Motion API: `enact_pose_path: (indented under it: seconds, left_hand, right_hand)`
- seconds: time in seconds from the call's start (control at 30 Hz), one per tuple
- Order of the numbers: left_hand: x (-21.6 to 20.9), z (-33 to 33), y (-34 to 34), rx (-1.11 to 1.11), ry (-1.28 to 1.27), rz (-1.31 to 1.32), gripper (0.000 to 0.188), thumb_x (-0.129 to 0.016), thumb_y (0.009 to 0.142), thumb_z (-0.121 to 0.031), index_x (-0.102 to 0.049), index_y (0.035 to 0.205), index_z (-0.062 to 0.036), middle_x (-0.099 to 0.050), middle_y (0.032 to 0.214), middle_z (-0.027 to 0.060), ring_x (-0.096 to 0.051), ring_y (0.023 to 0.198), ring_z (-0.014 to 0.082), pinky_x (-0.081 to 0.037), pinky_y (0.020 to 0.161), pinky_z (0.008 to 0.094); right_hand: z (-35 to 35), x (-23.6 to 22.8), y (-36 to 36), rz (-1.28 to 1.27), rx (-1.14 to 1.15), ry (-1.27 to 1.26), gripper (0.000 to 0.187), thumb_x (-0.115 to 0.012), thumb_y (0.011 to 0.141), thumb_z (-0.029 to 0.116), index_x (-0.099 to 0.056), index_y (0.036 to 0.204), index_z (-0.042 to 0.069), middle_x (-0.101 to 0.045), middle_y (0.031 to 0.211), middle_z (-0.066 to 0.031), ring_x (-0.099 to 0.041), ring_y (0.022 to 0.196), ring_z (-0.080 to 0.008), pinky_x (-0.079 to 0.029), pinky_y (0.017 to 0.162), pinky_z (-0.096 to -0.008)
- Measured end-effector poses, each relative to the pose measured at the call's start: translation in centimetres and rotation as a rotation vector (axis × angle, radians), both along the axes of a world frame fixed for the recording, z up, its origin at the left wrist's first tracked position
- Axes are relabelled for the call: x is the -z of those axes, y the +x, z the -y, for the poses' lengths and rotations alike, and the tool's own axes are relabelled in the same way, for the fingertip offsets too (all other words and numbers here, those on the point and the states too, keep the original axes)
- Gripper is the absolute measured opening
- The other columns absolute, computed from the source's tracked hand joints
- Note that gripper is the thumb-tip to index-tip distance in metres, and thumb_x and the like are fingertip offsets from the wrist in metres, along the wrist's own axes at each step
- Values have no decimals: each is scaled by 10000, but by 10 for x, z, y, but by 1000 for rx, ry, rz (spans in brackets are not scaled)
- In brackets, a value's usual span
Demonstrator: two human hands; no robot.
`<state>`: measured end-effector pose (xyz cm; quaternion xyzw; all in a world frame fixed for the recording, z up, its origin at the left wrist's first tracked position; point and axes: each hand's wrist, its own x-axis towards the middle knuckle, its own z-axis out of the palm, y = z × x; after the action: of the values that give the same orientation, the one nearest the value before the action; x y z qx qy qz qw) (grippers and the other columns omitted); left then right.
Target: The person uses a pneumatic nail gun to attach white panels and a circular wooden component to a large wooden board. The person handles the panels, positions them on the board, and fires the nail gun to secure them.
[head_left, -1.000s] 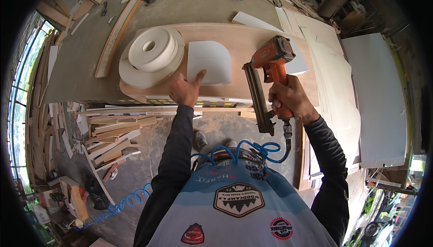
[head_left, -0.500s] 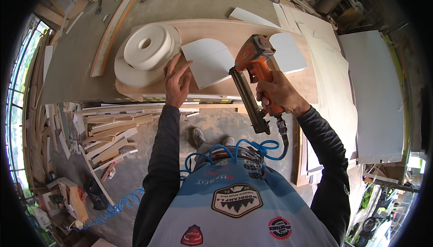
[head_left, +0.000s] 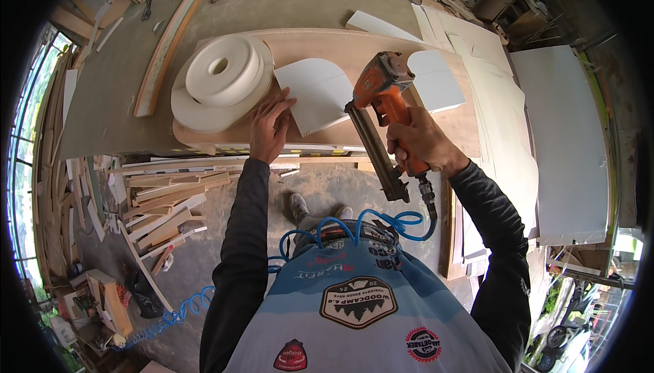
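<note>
My right hand [head_left: 426,143] wraps around the grip of the orange nail gun [head_left: 385,81]; whether a finger sits on the trigger, I cannot tell. My left hand [head_left: 270,128] is loosely open, holding nothing, just at the left edge of the white panel [head_left: 313,90], perhaps touching. That panel lies askew on the wooden board [head_left: 289,44], between the white roll [head_left: 235,73] and the gun. To handle this well, I'd steady the panel and keep my left fingers out of line with the gun's nose. Its lower corner sits near the board's front edge; the roll crowds my left, while bare board runs beyond the panel and the blue hose [head_left: 407,213] loops near my waist
</note>
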<state>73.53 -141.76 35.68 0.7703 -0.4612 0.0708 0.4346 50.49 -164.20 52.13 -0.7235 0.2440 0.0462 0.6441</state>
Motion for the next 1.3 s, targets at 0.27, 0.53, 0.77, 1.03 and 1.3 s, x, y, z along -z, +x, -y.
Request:
enact_pose_path:
  seconds: [0.27,0.53,0.77,1.03,1.3]
  left_hand:
    - [0,3,-1,-8,-15,3,388,-608,873,-32,-697,1229,-159,-587,1448,10,-573,1267,258,-376,1084,420]
    - [0,1,0,0,-15,-25,410,-599,867,-26,-698,1238,-171,-585,1450,7,-571,1273,256,-379,1084,420]
    - [4,1,2,-3,-12,-4,423,-594,865,-23,-693,1245,-180,-586,1449,9,-574,1264,260,-377,1082,425]
    - [2,5,0,3,-30,-9,431,-599,867,-17,-694,1245,-201,-597,1436,10,-595,1226,259,-383,1077,427]
    - [1,3,1,13,-45,-6,447,-601,854,1,-694,1248,-190,-601,1431,16,-600,1215,260,-398,1070,423]
  right_hand:
    - [-10,-2,8,5,-66,19,163,-557,914,84,-601,907,-73,-657,672,-103,-592,495,-109,-507,448,-275]
    - [-14,-2,11,15,-95,-19,170,-562,918,89,-606,891,-73,-659,676,-104,-593,498,-107,-494,458,-263]
    - [-19,-3,12,2,-97,8,225,-563,905,57,-558,1070,-95,-640,679,-108,-571,483,-116,-510,457,-286]
    - [-27,0,15,8,-111,37,145,-569,925,81,-589,919,-63,-643,661,-90,-579,488,-110,-489,463,-277]
    - [-32,-1,18,-1,-122,27,151,-561,927,85,-589,917,-63,-641,663,-86,-581,494,-111,-493,461,-287]
